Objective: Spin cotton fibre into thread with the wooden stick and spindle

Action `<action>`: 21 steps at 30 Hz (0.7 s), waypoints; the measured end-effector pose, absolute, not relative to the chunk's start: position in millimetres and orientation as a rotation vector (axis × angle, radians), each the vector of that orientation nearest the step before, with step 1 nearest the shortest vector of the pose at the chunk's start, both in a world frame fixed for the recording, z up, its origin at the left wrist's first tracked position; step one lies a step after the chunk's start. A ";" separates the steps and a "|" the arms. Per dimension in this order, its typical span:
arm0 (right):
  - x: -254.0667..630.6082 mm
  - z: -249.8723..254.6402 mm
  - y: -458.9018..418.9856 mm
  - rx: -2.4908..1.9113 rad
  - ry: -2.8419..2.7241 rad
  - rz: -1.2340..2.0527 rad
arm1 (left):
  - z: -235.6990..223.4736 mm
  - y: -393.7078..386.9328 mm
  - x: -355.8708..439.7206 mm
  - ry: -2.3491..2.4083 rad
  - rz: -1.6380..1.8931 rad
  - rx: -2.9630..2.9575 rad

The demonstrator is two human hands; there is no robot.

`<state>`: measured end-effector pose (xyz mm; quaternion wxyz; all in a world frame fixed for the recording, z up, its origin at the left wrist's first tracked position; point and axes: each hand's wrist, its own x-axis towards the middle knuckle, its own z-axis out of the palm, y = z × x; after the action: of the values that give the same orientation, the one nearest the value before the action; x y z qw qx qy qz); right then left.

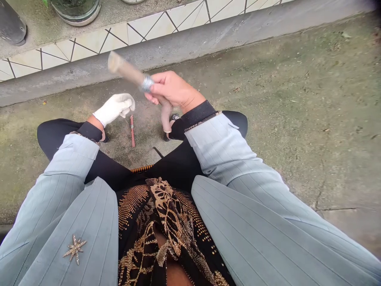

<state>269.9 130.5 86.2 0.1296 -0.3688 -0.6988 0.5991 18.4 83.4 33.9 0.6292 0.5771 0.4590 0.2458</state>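
My right hand (169, 89), bare, is wrapped round a pale brown rod (129, 71) with a curved lower end. The rod is tilted up to the left and its upper part is blurred. Silvery wire (147, 84) is wound round it just above my fingers. My left hand (114, 108), in a white glove, is closed in a pinch to the left of the rod, apart from it. A faint thin strand shows by its fingertips, apparently wire. Below the glove a thin reddish stick (132, 131) with a greyish band lies on the ground.
I sit low with knees apart over a rough concrete floor (297, 119). Ahead runs a raised ledge with a tiled face (154, 28). On it stand a glass container (77, 12) and a dark cylinder (12, 24).
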 end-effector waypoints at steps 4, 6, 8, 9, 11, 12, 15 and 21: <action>269.0 70.8 145.5 -1.228 -1.710 1.545 | 39.3 74.0 29.9 0.971 0.486 1.286; 264.5 63.8 148.9 -1.499 -1.738 1.393 | 45.4 70.6 32.6 0.937 0.425 1.291; 260.3 60.7 147.9 -1.667 -2.112 1.270 | 50.8 70.0 31.7 0.923 0.399 1.300; 259.0 60.6 146.3 -1.693 -2.210 1.195 | 52.7 70.7 30.0 0.932 0.404 1.306; 258.2 62.0 142.2 -1.657 -2.460 1.137 | 55.0 73.4 24.8 0.983 0.448 1.314; 258.6 63.0 140.3 -1.616 -2.553 1.175 | 55.6 75.0 21.9 1.014 0.474 1.319; 260.5 66.0 136.1 -1.353 -2.810 1.535 | 56.8 78.3 13.5 1.078 0.506 1.337; 262.1 73.6 131.9 -0.895 -2.836 2.042 | 52.1 79.4 8.9 1.043 0.479 1.348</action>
<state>262.1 131.9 73.6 -0.2306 -0.2414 -0.7650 0.5508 8.9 79.4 52.1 0.6332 0.5892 0.4562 0.2094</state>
